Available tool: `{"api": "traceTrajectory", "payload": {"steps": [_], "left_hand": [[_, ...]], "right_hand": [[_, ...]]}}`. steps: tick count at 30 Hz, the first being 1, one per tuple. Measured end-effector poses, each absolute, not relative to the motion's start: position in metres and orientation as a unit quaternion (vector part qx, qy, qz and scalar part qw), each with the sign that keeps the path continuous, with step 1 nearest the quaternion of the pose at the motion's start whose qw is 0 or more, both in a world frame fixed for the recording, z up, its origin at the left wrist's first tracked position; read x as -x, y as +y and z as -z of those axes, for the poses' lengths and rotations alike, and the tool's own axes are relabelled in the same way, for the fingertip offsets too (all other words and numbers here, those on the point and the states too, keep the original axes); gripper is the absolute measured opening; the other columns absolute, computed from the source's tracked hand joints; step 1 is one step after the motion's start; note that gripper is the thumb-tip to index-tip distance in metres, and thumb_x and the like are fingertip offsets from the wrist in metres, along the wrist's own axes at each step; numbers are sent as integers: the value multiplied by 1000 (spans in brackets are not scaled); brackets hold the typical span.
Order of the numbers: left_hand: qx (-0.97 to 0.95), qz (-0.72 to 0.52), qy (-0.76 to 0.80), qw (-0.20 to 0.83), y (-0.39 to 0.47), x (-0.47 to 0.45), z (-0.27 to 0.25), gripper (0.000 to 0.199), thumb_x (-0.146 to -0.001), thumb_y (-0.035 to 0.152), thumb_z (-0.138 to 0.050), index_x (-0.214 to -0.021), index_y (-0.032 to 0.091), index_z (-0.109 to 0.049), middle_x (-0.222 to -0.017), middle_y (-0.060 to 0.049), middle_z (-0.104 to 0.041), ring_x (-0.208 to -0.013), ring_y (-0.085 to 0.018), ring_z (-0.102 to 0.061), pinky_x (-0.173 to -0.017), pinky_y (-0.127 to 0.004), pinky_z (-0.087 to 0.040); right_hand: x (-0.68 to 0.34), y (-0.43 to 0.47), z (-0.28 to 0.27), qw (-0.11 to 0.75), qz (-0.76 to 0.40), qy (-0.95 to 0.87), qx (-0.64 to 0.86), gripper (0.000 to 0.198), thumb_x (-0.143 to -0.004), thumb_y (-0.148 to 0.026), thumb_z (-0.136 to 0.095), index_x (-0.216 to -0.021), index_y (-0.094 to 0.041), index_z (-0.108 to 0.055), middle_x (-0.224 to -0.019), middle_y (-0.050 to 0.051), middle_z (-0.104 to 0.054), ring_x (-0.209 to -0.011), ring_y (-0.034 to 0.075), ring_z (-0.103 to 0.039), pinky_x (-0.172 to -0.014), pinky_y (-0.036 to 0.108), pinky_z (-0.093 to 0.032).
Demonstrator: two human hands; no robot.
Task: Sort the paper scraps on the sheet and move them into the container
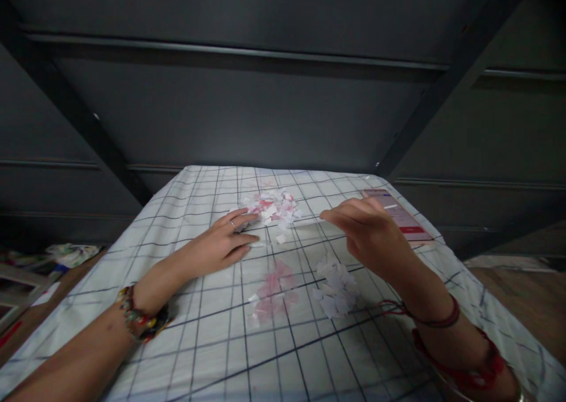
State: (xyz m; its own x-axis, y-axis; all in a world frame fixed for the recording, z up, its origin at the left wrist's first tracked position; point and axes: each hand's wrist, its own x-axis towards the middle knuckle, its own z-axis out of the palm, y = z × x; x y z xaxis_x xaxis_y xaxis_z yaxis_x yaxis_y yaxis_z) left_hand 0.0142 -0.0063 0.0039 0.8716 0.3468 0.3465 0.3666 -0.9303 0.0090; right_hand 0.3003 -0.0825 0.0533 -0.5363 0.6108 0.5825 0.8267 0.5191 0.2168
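A mixed pile of white and pink paper scraps (275,207) lies toward the far side of the checked cloth. My left hand (225,241) rests palm down at the pile's near left edge, its fingers apart and the fingertips at the scraps. Right of the pile, my right hand (369,232) is raised a little with thumb and fingers pinched together. A pale blurred streak shows at its fingertips, but I cannot tell what is in them. Closer to me are a small heap of pink translucent pieces (275,290) and, right of it, a heap of white scraps (336,288).
A phone with a lit screen (404,216) lies at the table's right edge, partly behind my right hand. The cloth-covered table (212,355) meets a dark panelled wall (265,113). Blurred items (73,254) sit low at the left.
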Motion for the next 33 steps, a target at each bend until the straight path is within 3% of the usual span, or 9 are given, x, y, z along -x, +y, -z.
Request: {"api": "traceTrajectory", "payload": {"steps": [9,16,19,24,27,33], "left_hand": [[967,170,-187,28,-7,-15,-5,24,-90,21,-46,-108,20,-61,-136,-9,-42,-128,-26,-33,-104,-48,-32],[965,182,-186,20,-5,-14,-4,25,-89,20,-47,-109,21,-62,-137,-9,-41,-129,-26,-32,-104,-48,-33],[965,174,-193,20,-4,-14,-4,25,-89,20,-47,-109,20,-62,-138,-10,-39,-129,-27,-31,-103,-49,-33],[965,174,-195,21,-5,-14,-5,25,-89,19,-47,-108,19,-62,-138,-10,-40,-129,-26,-31,-103,-48,-33],[962,176,-207,16,-5,-14,-5,24,-89,19,-48,-108,21,-62,-138,-9,-40,-130,-26,-30,-104,-48,-33],[961,179,-212,11,-5,-12,-5,26,-89,19,-47,-111,20,-61,-138,-10,-39,-129,-27,-30,-103,-49,-34]], "right_hand": [[-296,-79,-51,199,222,-842,450,42,-66,9,-33,-85,-16,-61,-69,2,-61,-68,16,-49,-65,30,-33],[-282,-81,-52,220,197,-870,394,34,-79,3,-37,-91,-19,-60,-77,0,-65,-71,15,-49,-65,30,-32],[-285,-81,-52,250,227,-851,402,38,-77,6,-35,-92,-18,-61,-78,1,-65,-72,15,-50,-65,31,-32],[-280,-82,-51,207,198,-870,402,33,-79,3,-37,-87,-18,-61,-74,0,-64,-71,15,-49,-64,31,-31],[-279,-84,-52,228,194,-885,357,30,-82,0,-38,-89,-18,-60,-77,1,-64,-72,15,-49,-64,30,-32],[-300,-85,-54,265,194,-848,415,44,-70,8,-33,-94,-20,-59,-77,1,-64,-74,16,-52,-67,31,-35]]}}
